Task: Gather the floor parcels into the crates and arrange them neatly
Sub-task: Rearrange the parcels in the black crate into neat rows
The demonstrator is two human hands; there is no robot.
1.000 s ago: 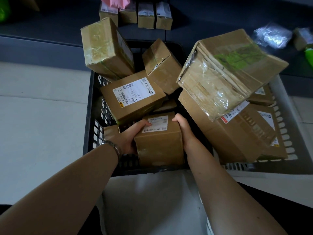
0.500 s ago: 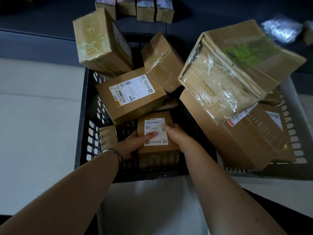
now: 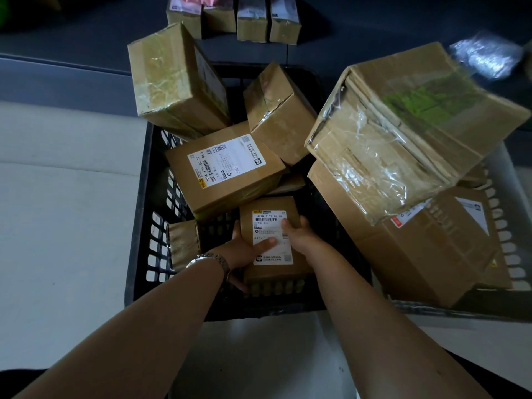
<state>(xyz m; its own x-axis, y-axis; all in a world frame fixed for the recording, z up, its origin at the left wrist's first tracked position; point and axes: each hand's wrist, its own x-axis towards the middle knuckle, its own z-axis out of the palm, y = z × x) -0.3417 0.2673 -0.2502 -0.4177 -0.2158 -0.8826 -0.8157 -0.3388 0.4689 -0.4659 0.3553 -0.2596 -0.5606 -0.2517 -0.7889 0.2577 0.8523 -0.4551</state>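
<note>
A small cardboard parcel (image 3: pixel 272 226) with a white label lies flat in the near part of the black crate (image 3: pixel 144 226). My left hand (image 3: pixel 244 251) grips its left side, thumb across the label. My right hand (image 3: pixel 299 234) presses on its right side. Behind it in the crate lean a labelled parcel (image 3: pixel 224 171), a tall taped parcel (image 3: pixel 175 82) and a tilted parcel (image 3: pixel 280 113). A small taped parcel (image 3: pixel 184 243) stands against the crate's left wall.
A white crate (image 3: pixel 506 226) to the right holds a big box (image 3: pixel 417 249) with a large plastic-wrapped box (image 3: pixel 408 128) on top, overhanging the black crate. Several small parcels (image 3: pixel 253 21) and a plastic bag (image 3: pixel 486 53) lie on the dark floor beyond.
The small parcel has tipped from upright at the crate's near wall to lying flat inside, label up. Both hands followed it down and moved onto its top.
</note>
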